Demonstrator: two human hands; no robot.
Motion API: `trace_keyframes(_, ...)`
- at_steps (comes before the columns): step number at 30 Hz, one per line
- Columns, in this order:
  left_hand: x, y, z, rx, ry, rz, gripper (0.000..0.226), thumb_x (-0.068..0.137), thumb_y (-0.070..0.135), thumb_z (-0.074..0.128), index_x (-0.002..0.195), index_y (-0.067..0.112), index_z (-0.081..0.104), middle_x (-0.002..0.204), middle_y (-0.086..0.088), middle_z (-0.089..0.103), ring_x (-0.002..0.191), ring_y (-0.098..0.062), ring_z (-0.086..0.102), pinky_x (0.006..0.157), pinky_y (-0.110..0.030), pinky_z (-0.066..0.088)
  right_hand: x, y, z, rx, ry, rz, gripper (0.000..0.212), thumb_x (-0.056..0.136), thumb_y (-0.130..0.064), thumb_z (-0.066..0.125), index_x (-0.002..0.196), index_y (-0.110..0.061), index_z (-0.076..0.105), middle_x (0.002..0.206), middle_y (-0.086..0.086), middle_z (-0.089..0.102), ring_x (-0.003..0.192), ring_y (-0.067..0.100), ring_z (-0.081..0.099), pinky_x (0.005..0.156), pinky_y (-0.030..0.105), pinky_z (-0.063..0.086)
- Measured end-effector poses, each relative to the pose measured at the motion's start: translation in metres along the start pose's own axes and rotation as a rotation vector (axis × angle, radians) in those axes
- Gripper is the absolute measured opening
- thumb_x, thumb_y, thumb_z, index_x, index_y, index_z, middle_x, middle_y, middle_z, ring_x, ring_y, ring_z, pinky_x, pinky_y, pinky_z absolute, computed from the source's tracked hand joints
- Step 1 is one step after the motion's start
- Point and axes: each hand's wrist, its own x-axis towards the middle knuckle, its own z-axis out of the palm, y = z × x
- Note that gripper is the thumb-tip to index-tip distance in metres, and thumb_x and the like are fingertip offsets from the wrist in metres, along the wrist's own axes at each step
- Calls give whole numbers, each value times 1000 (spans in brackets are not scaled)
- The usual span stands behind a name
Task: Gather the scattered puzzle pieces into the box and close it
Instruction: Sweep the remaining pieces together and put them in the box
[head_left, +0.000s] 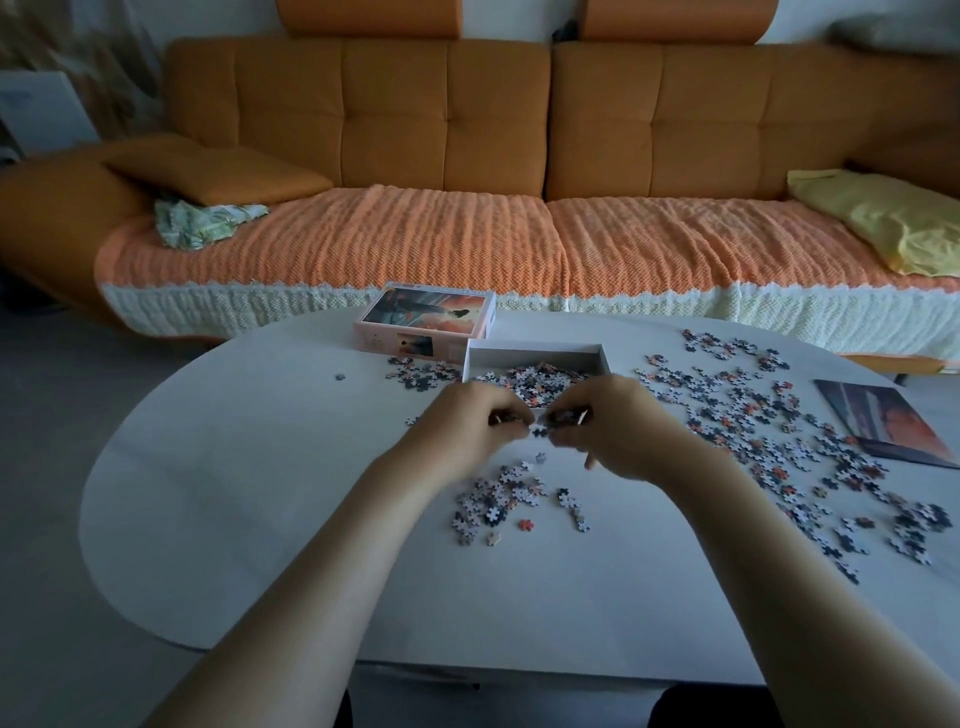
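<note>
On the white table (234, 493), a single stray piece (340, 376) lies far left, well apart from the rest. The lid (426, 322), picture side up, sits at the far edge, touching the open box (535, 358) to its right; the box is partly filled with pieces. The left hand (467, 421) is cupped and closed on a few pieces just in front of the box. One piece (540, 431) shows between the two hands. Near them, toward the person, lies a small pile (498, 499). The right hand (608, 426) is likewise curled around several pieces, fingertips close to those of the left. Further right, a broad scatter (769, 436) of pieces covers the table, reaching a printed sheet (878, 421) near the right edge.
</note>
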Motion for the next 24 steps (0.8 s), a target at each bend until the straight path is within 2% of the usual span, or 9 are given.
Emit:
trace_keyframes(3,16,0,-7,-26,105,-3,11,91,27,68,101,28,73,88,20,65,71,3,59,63,-13,43,14,2,-8,17,194,-51,15,84,-20,73,99,-22,73,86,-5,64,61,13,60,57,18,48)
trace_keyframes(4,22,-2,-8,-21,142,1,11,91,26,67,101,26,74,87,20,65,71,3,57,62,-11,39,19,4,-8,7,261,-74,16,84,-18,73,100,-20,73,87,-4,62,66,12,56,58,14,42)
trace_keyframes(7,40,-7,-5,27,217,39,17,92,19,66,107,19,73,96,7,68,78,-3,56,65,-7,37,35,9,0,-22,397,-125,19,85,-14,70,104,-19,72,91,-2,57,75,14,52,58,10,34)
trace_keyframes(10,51,-13,7,104,188,67,26,96,20,60,120,21,69,110,0,63,97,-14,56,85,-28,47,45,18,13,-72,346,-129,32,87,-18,68,117,-28,68,98,-3,58,84,16,53,65,22,40)
trace_keyframes(13,54,-20,18,282,116,67,34,99,33,52,129,23,62,121,-1,59,116,-22,47,101,-42,37,49,23,18,-69,298,-130,36,86,-20,69,119,-35,67,102,-3,60,92,17,55,76,29,46)
trace_keyframes(17,51,-25,13,343,250,132,23,92,30,64,114,25,71,103,1,63,103,-21,54,93,-39,42,48,20,15,-59,433,-115,12,86,-16,70,94,-20,77,93,2,66,81,21,61,72,33,51)
trace_keyframes(19,47,-25,10,306,263,151,19,90,24,68,108,23,74,100,2,70,95,-21,61,90,-40,47,47,19,16,-116,398,-92,10,88,-20,67,89,-17,76,86,4,70,77,23,63,70,36,54)
trace_keyframes(21,43,-26,9,301,233,158,20,92,23,65,109,25,74,102,3,74,95,-22,64,89,-42,50,45,20,18,-205,325,-74,17,92,-28,60,97,-20,73,87,3,69,82,23,61,72,38,54)
trace_keyframes(24,37,-29,10,343,223,190,23,94,19,61,113,23,72,102,3,72,94,-23,61,85,-44,49,43,22,20,-235,282,-99,31,94,-34,56,121,-20,65,111,4,62,105,26,54,90,40,48)
